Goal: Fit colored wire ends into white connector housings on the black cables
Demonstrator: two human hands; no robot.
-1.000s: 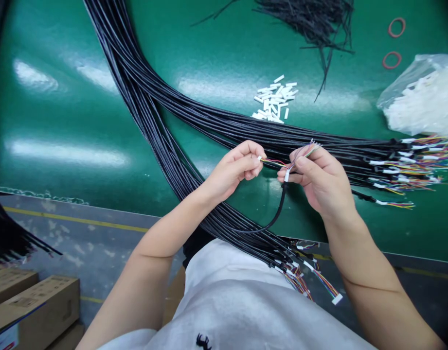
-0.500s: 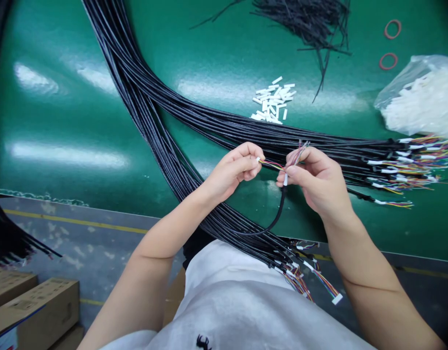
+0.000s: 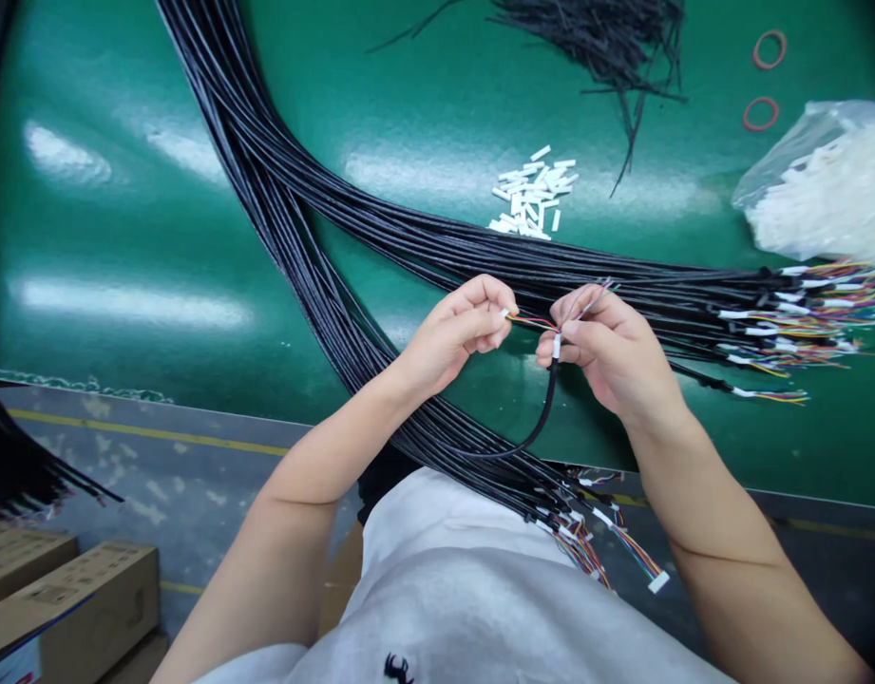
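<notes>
My left hand [image 3: 464, 328] is closed in a pinch on a small white connector [image 3: 506, 313]. Thin red, yellow and dark wires [image 3: 531, 321] run from it to the end of a black cable [image 3: 549, 404]. My right hand [image 3: 608, 347] is closed on that cable's end, by a white sleeve [image 3: 557, 346]. Loose thin wires [image 3: 592, 298] fan up past its thumb and forefinger. The cable curves down into the near bundle of black cables [image 3: 423, 418], whose wire ends carry white sleeves and, on one, a white connector [image 3: 657, 581].
A far cable bundle [image 3: 622, 266] crosses the green table [image 3: 159, 237] to coloured wire ends at right. Beyond lie a pile of white sleeves [image 3: 533, 195], black strips [image 3: 600, 38], two reddish rings [image 3: 760, 114] and a plastic bag [image 3: 826, 190] of white pieces. Cardboard boxes [image 3: 87, 608] stand lower left.
My right hand has shifted slightly left and its fingers have moved around the loose wires, which now spread thinner. My left hand stays almost still on the connector.
</notes>
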